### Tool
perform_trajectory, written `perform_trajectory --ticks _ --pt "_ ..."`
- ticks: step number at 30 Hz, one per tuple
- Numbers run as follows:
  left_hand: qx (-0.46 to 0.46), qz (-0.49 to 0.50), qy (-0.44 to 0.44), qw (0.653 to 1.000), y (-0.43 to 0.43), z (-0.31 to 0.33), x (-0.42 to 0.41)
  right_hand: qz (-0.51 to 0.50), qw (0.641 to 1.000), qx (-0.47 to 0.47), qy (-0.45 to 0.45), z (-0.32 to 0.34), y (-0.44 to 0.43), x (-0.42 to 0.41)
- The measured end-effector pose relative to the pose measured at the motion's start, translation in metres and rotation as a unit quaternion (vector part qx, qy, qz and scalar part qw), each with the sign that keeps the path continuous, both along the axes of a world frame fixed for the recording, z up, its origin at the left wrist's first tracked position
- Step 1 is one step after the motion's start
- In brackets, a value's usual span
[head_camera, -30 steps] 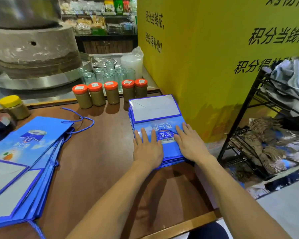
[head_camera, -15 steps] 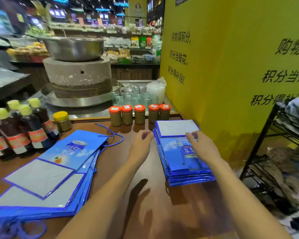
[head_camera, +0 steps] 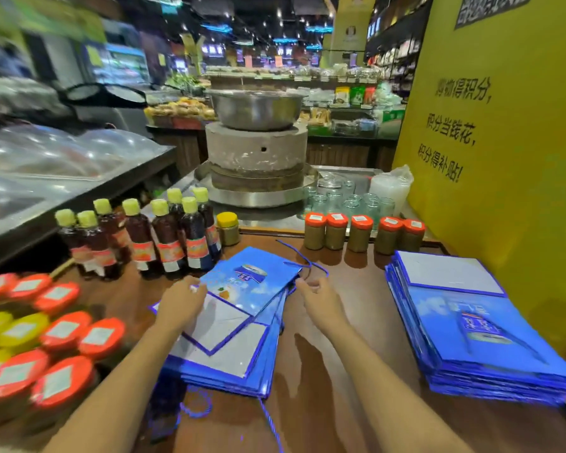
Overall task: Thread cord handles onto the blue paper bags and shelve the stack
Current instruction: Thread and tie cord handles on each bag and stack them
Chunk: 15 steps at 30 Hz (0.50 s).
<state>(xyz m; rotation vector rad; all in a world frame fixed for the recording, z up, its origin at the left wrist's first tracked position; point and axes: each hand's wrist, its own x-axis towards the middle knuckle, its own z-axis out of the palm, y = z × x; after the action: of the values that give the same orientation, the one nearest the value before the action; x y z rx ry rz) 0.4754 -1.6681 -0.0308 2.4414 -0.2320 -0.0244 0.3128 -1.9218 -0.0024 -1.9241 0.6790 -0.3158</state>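
Shop shelves blur behind a brown desk (head_camera: pixel 347 322). At its 6 o'clock lies a fanned stack of blue paper bags (head_camera: pixel 242 338), with a blue cord handle (head_camera: pixel 303 259) looping from the top bag toward 12 o'clock. The left grip (head_camera: pixel 180 305) rests with bent fingers on the stack's 9 o'clock edge. The right grip (head_camera: pixel 321 300) curls at its 3 o'clock edge beside the cord. Whether either pinches paper, I cannot tell. A squared second stack (head_camera: pixel 471 331) sits at 4 o'clock, and orange-lidded jars (head_camera: pixel 360 232) at 1 o'clock.

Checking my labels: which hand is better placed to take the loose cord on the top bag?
Right. The right hand sits beside the cord at the top bag's right corner; the left hand touches its opposite edge.
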Motion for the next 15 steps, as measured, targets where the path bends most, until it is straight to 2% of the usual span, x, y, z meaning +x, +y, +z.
perform_trajectory --ticks 2,5,9,12,15 --pt "0.048 0.003 0.03 0.998 0.013 -0.009 0.019 0.01 1.0 0.028 0.007 -0.007 0.025 0.015" --pt "0.072 0.0 0.086 0.994 0.022 -0.02 0.038 0.03 0.999 0.026 0.03 -0.018 0.055 0.027" --pt "0.136 0.007 0.064 0.989 0.022 -0.009 0.034 -0.001 0.999 0.036 0.036 -0.033 0.066 0.041" --pt "0.125 0.002 0.036 0.992 0.019 -0.001 0.022 -0.019 0.999 0.042 0.017 -0.041 0.066 0.045" --pt "0.099 -0.005 0.06 0.993 0.016 0.004 0.008 -0.059 0.996 0.067 0.0 -0.044 0.061 0.039"
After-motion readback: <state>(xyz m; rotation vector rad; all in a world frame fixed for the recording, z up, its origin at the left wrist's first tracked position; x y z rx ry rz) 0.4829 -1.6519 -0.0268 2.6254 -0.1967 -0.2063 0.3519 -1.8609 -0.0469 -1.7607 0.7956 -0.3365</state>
